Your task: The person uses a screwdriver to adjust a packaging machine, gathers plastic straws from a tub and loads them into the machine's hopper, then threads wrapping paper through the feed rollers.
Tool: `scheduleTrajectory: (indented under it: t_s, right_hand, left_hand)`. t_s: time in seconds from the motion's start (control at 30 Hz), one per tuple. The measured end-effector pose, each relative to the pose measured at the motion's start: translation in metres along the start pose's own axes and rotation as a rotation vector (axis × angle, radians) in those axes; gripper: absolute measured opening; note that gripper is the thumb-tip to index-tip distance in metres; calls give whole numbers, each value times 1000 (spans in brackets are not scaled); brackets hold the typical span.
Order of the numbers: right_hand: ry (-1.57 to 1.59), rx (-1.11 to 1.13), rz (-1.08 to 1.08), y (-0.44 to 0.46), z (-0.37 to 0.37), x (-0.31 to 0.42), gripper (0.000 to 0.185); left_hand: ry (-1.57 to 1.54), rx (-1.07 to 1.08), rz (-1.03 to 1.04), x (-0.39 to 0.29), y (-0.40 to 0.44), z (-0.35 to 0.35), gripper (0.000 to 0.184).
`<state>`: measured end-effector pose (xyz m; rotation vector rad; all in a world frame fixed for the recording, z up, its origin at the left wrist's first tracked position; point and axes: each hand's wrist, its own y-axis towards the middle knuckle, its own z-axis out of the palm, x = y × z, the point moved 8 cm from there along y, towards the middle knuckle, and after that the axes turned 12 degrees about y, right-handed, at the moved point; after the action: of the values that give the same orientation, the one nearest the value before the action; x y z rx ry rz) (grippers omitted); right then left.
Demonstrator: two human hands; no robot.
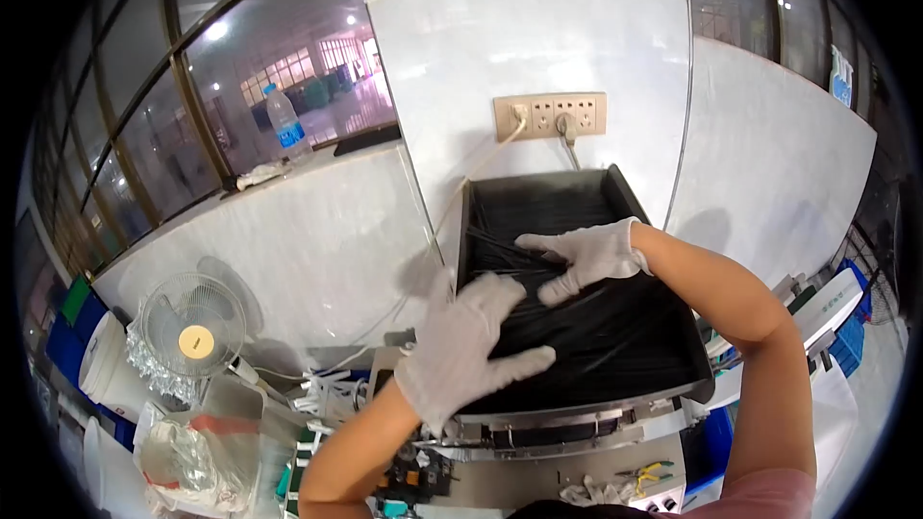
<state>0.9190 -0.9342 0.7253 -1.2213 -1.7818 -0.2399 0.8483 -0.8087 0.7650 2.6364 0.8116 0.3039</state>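
A dark, deep tray [707, 365] stands against the wall, filled with long thin black strips [596, 336]. My left hand [466, 346], in a white glove, is over the tray's left side with its fingers spread and nothing visible in it. Also gloved in white, my right hand [591, 258] reaches in from the right over the strips. Its fingers are stretched out and apart from the thumb, and the fingertips lie at a few loose strips. Whether it touches them is hard to tell.
Below the tray is a machine bench with yellow-handled pliers [649, 473]. A fan [195, 336] and a plastic-lined bin [207, 452] stand at left. Power cords run from a wall socket strip [550, 117] behind the tray. A water bottle [286, 120] is on the window ledge.
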Motion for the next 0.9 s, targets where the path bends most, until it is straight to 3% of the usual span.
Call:
scheduleTrajectory:
  t_s: [0.07, 0.1, 0.13, 0.2, 0.23, 0.3, 0.4, 0.47, 0.53, 0.6, 0.77, 0.9]
  right_hand:
    - [-317, -139, -43, 32, -27, 4, 57]
    - [-632, -297, -122, 59, -46, -2, 45]
    - [-842, -407, -111, 71, -55, 1, 43]
    - [-1061, -379, -140, 100, -55, 9, 47]
    - [-1066, -372, -145, 109, -52, 6, 47]
    - [-1152, -284, -353, 120, -34, 10, 52]
    - [-1227, -184, -334, 133, -30, 6, 53]
    - [-1252, -180, -347, 130, -33, 9, 47]
    - [-1503, -242, -271, 120, -43, 9, 36]
    - [-1417, -249, -289, 122, -62, -15, 26]
    - [-1007, -407, 12, 60, -87, -40, 27]
    - [-757, -399, 7, 19, -51, -33, 51]
  left_hand:
    - [-35, -102, 39, -6, -10, -2, 64]
    - [-19, -121, 29, -12, -12, -5, 58]
    - [-27, -124, 21, -11, -12, 1, 58]
    - [-19, -87, 79, -14, -12, 15, 54]
    - [-25, -74, 103, -15, -12, 14, 50]
    - [-50, -90, 96, -12, -12, 14, 48]
    - [-68, -106, 76, -8, -14, 14, 44]
    - [-82, -90, 88, -10, -13, 15, 44]
    - [-98, -100, 80, -10, -14, 14, 45]
    - [-94, -74, 58, -9, -12, 12, 45]
    - [-66, -146, 39, -9, -13, 15, 45]
    - [-74, -154, 49, -9, -13, 16, 43]
